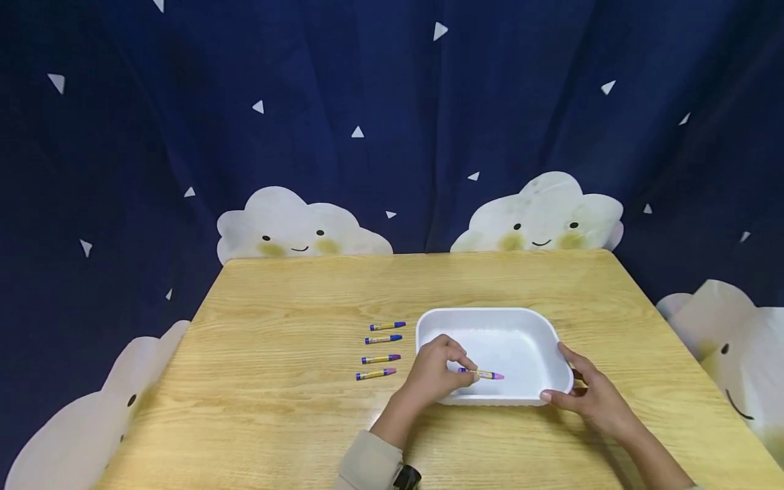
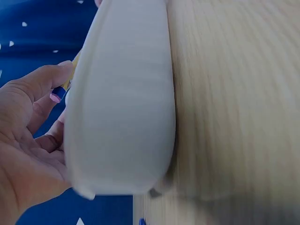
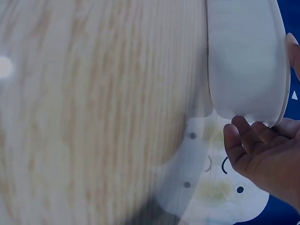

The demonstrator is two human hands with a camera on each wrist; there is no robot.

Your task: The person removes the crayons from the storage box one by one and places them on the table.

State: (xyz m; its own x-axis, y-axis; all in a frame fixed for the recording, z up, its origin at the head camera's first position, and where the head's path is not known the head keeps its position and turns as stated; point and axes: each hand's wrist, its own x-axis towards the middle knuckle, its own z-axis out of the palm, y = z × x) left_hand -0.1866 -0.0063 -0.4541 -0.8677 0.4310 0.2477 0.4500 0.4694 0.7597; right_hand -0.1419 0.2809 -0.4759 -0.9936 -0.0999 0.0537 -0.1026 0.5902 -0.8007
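Note:
My left hand (image 1: 436,369) pinches a pink crayon (image 1: 490,375) between thumb and fingers, over the inside of a white plastic tray (image 1: 490,310). The crayon's yellow wrapper has blue bands, and its pink tip points right in the head view. In the left wrist view, the tray's outer wall (image 2: 124,103) hides most of the crayon. My right hand (image 1: 597,400) holds the tray at its front right corner, thumb at the front rim and fingers along the right side. The right wrist view shows its curled fingers (image 3: 246,136) against the tray's end.
Left of the tray, several crayons lie in a rough column: a dark blue one (image 1: 388,327), a blue one (image 1: 383,339), a purple one (image 1: 381,358) and a dusky pink one (image 1: 376,373). The wooden table (image 1: 275,313) ends at a navy curtain (image 1: 392,82) with cloud shapes.

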